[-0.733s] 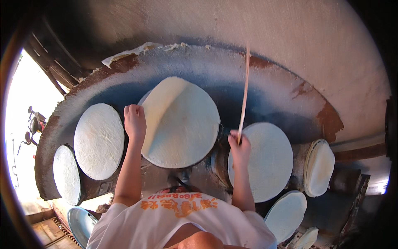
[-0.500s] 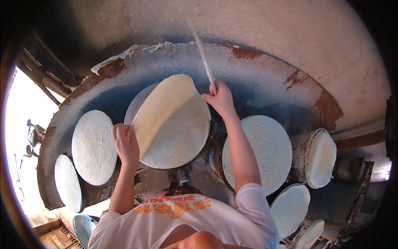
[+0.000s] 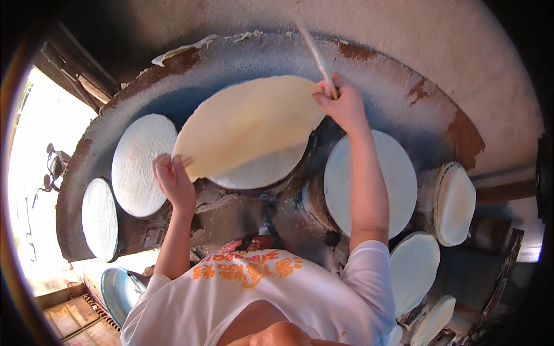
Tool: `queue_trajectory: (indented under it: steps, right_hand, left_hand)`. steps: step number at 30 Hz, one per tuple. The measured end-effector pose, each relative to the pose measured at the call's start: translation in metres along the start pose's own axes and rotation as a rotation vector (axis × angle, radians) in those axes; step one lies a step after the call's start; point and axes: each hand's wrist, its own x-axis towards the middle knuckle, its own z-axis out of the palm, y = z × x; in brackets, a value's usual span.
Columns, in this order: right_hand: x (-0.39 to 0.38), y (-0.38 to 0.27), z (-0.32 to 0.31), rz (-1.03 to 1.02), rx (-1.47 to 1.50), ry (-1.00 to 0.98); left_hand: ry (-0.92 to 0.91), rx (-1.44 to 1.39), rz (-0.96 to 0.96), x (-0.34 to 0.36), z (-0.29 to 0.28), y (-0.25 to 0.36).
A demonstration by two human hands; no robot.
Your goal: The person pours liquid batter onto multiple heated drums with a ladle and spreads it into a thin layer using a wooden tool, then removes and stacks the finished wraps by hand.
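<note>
A thin, pale yellow round sheet (image 3: 248,124) is lifted off the white round cooking surface (image 3: 262,170) in the middle. My left hand (image 3: 173,181) grips the sheet's lower left edge. My right hand (image 3: 343,104) holds the sheet's upper right edge together with a thin long stick (image 3: 314,49) that points up and away. The sheet hangs tilted between both hands, above the surface.
More white round surfaces stand in a curved row: two at the left (image 3: 141,164) (image 3: 99,219), one at the right (image 3: 369,181), and smaller ones further right (image 3: 456,202) (image 3: 412,271). A rusty curved wall (image 3: 438,98) runs behind them. A pale blue bowl (image 3: 118,291) sits lower left.
Both hands have raised the sheet higher off the middle surface. My right hand moved with the stick from the right side up to the sheet's far edge.
</note>
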Motion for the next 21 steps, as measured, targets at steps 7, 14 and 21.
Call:
queue_trajectory:
  steps: [7, 14, 21]
  right_hand:
    - [-0.084, -0.058, -0.014, 0.044, -0.067, 0.255]
    - [-0.202, -0.1, -0.091, 0.132, -0.059, 0.531]
    - [-0.411, -0.088, -0.195, 0.451, -0.087, 0.712]
  left_hand:
    - [0.036, -0.088, 0.094, -0.005, -0.029, 0.011]
    - [0.081, -0.173, 0.229, -0.004, -0.04, 0.081]
    - [-0.396, -0.503, 0.338, -0.017, -0.017, 0.265]
